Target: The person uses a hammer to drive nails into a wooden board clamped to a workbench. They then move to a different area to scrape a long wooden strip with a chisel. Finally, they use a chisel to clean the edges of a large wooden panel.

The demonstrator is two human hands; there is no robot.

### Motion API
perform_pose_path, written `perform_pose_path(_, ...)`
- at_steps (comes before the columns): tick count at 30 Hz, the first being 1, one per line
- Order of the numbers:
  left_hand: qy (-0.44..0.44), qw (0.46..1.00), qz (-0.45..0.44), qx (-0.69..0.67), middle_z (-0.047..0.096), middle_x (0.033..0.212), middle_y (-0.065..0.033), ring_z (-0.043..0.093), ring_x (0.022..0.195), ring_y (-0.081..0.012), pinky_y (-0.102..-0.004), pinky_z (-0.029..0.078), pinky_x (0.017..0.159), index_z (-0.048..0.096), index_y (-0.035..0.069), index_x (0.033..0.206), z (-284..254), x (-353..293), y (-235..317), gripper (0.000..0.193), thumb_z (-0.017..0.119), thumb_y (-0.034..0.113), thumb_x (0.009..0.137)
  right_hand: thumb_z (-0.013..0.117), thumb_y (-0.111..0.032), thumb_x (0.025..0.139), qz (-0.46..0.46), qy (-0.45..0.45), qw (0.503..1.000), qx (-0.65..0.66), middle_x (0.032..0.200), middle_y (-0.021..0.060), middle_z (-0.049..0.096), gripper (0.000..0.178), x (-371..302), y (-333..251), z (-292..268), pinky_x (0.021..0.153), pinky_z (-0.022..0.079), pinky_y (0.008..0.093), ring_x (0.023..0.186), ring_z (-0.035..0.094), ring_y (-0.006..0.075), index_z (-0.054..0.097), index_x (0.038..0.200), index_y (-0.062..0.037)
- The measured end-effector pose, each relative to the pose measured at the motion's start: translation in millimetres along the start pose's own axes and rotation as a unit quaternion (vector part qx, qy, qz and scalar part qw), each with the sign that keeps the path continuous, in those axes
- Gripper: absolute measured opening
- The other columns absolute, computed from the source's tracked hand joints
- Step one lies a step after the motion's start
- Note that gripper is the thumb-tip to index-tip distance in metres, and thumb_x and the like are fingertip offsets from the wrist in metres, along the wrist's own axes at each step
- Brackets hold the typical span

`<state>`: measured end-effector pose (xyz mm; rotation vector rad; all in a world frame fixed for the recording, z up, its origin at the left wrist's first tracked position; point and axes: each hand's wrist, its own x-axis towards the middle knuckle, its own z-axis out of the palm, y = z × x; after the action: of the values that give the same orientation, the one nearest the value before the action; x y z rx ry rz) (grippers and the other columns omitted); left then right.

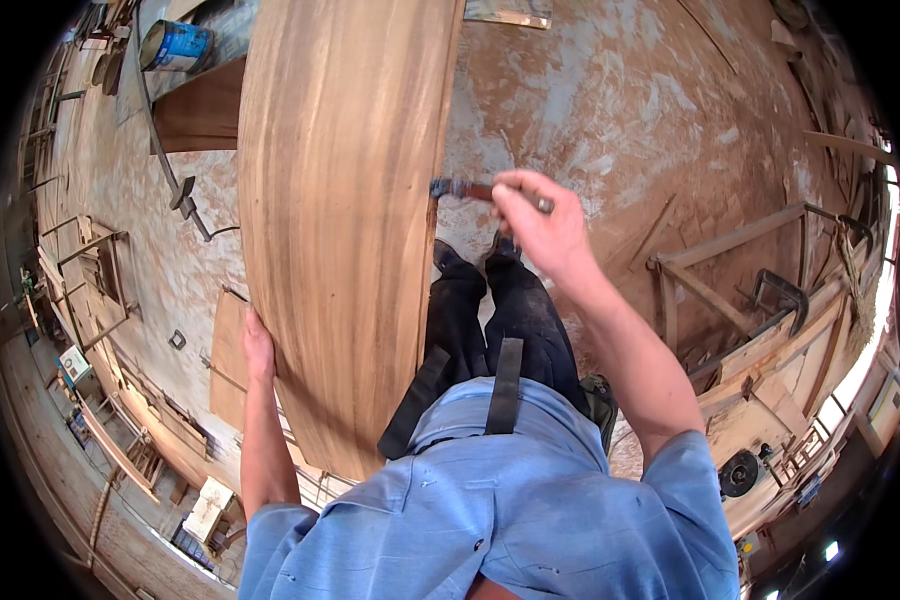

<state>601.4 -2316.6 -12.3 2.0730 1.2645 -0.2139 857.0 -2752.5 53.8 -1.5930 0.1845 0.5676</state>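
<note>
A long, wide wooden board (345, 200) with brown streaked grain runs from the top of the view down to my waist. My left hand (258, 345) grips its left edge near the lower end; the fingers beneath are hidden. In my right hand (545, 222) is a paintbrush (478, 190) with a reddish-brown handle, held pointing left. Its dark bristle end meets the board's right edge. Slight motion blur softens the brush and the right hand.
At the upper left a blue tin can (176, 46) stands on a stained surface, beside a metal bar clamp (183, 196). A wooden frame (715, 270) and a black C-clamp (778, 300) are on the right. The floor (590, 100) is streaked with pale paint.
</note>
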Motion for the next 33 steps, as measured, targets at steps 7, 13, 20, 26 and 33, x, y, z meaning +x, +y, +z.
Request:
perform_pose_path(7, -0.009, 1.0, -0.01, -0.024, 0.065, 0.116, -0.0156, 0.059, 0.111, -0.0227, -0.0341, 0.044, 0.095, 0.057, -0.007, 0.123, 4.4, -0.8, -0.2, 0.071, 0.031, 0.054, 0.1, 0.068, -0.016, 0.087, -0.098, -0.015, 0.99, -0.099, 0.082, 0.0093, 0.069, 0.023, -8.5, 2.9, -0.7, 0.068, 0.05, 0.029, 0.075, 0.064, 0.0142, 0.066, 0.103, 0.0006)
perform_pose_path(13, -0.012, 0.997, -0.022, -0.07, 0.068, 0.106, -0.014, 0.06, 0.103, -0.0193, -0.0322, 0.046, 0.088, 0.061, -0.006, 0.117, -1.0, -1.3, -8.6, 0.063, 0.04, 0.051, 0.098, 0.065, -0.01, 0.088, -0.089, -0.056, 0.985, -0.137, 0.085, 0.009, 0.068, 0.018, -52.3, 7.6, 6.8, 0.068, 0.051, 0.0304, 0.076, 0.064, 0.0148, 0.066, 0.102, 0.0009)
perform_pose_path(20, -0.222, 0.972, -0.018, -0.081, 0.066, 0.087, -0.0027, 0.057, 0.081, -0.0116, -0.0295, 0.047, 0.073, 0.068, -0.002, 0.102, -64.4, -24.9, 52.4, 0.051, 0.071, 0.042, 0.076, 0.061, -0.005, 0.09, -0.027, -0.021, 0.999, -0.018, 0.077, 0.007, 0.063, 0.022, -23.0, -75.4, 10.9, 0.052, 0.048, 0.0238, 0.063, 0.059, 0.0105, 0.06, 0.111, 0.002)
perform_pose_path(26, -0.231, 0.96, -0.007, -0.156, 0.07, 0.086, -0.0029, 0.061, 0.079, -0.0112, -0.0293, 0.05, 0.073, 0.07, 0.0, 0.099, -96.4, -58.8, 68.7, 0.045, 0.076, 0.037, 0.075, 0.058, -0.006, 0.091, -0.11, -0.13, 0.985, -0.003, 0.067, 0.0086, 0.06, 0.015, 5.3, -158.3, 108.4, 0.047, 0.045, 0.0257, 0.055, 0.056, 0.0136, 0.059, 0.102, 0.0044)
perform_pose_path(33, -0.163, 0.985, 0.05, -0.028, 0.062, 0.073, -0.0236, 0.061, 0.067, -0.0339, -0.041, 0.048, 0.064, 0.068, -0.002, 0.085, -123.8, -102.9, 114.7, 0.041, 0.073, 0.037, 0.074, 0.061, -0.014, 0.091, -0.134, -0.186, 0.96, -0.163, 0.06, 0.0037, 0.058, 0.016, -1.3, -229.6, 227.0, 0.045, 0.04, 0.021, 0.051, 0.053, 0.008, 0.062, 0.089, 0.0013)
